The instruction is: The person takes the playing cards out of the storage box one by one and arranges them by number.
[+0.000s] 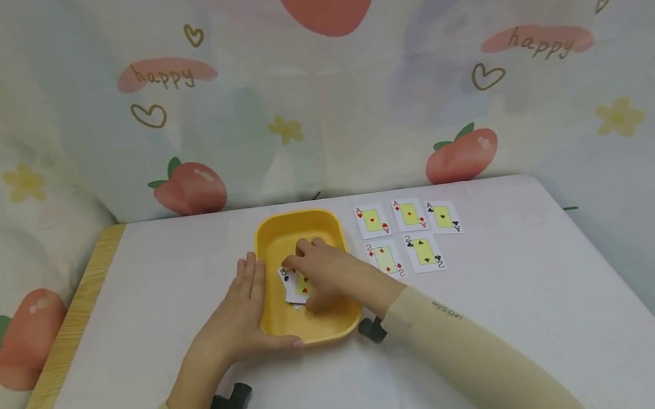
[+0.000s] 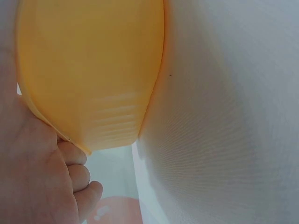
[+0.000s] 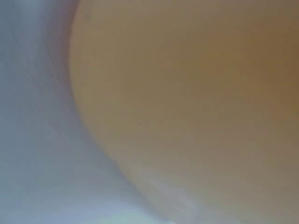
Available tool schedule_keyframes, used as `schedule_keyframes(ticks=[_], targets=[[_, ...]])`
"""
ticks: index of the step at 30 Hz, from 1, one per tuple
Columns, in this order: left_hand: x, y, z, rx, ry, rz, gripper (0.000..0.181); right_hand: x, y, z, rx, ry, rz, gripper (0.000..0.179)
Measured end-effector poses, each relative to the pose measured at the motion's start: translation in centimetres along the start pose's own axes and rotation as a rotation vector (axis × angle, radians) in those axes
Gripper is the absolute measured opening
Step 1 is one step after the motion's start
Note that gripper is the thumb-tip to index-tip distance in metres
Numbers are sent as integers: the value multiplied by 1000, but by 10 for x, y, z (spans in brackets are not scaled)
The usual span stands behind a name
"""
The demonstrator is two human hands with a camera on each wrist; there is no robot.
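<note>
A yellow tray (image 1: pixel 281 326) stands on the white-covered table with a few overlapping playing cards (image 1: pixel 293 289) in it, a three of spades and a red heart card among them. My left hand (image 1: pixel 237 318) lies along the tray's left rim, fingers straight and thumb by the near rim. The left wrist view shows that hand's fingers (image 2: pixel 77 175) beside the tray wall (image 2: pixel 93 70). Reaching in over the right rim, my right hand (image 1: pixel 330 272) bends its fingers and thumb about the heart card, partly covering it. The right wrist view is blurred, filled mostly by the tray (image 3: pixel 187 93).
Right of the tray, cards lie face up in two rows. The far row has the ace of hearts (image 1: pixel 372 221), ace of diamonds (image 1: pixel 410 214) and ace of clubs (image 1: pixel 443 217); nearer are the two of diamonds (image 1: pixel 384 259) and two of clubs (image 1: pixel 425 251). A patterned curtain (image 1: pixel 318 130) hangs behind.
</note>
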State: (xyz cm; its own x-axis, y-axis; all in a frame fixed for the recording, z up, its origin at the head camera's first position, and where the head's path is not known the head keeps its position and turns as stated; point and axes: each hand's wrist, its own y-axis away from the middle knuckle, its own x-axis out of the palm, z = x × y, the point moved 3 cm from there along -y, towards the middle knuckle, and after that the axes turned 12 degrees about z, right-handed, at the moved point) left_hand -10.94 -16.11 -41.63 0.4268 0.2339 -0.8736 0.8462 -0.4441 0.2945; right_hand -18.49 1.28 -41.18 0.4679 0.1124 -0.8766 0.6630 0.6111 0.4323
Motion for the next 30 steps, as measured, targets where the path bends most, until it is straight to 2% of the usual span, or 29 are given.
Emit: schedule_keyframes(ticks=[5,14,21,30], targets=[[1,0,0,-7,8,10,149,-3,6,1,-29,-1,3,77],[2,-1,1,-12,1,3,149,-12,16,-3,-59,-9,-50,104],[0,-1,0,-15,8,8,149,-20,27,-7,-59,-27,-60,100],[-1,-1,-3,-19,3,9,148,-28,41,-8,-75,48,-92,97]])
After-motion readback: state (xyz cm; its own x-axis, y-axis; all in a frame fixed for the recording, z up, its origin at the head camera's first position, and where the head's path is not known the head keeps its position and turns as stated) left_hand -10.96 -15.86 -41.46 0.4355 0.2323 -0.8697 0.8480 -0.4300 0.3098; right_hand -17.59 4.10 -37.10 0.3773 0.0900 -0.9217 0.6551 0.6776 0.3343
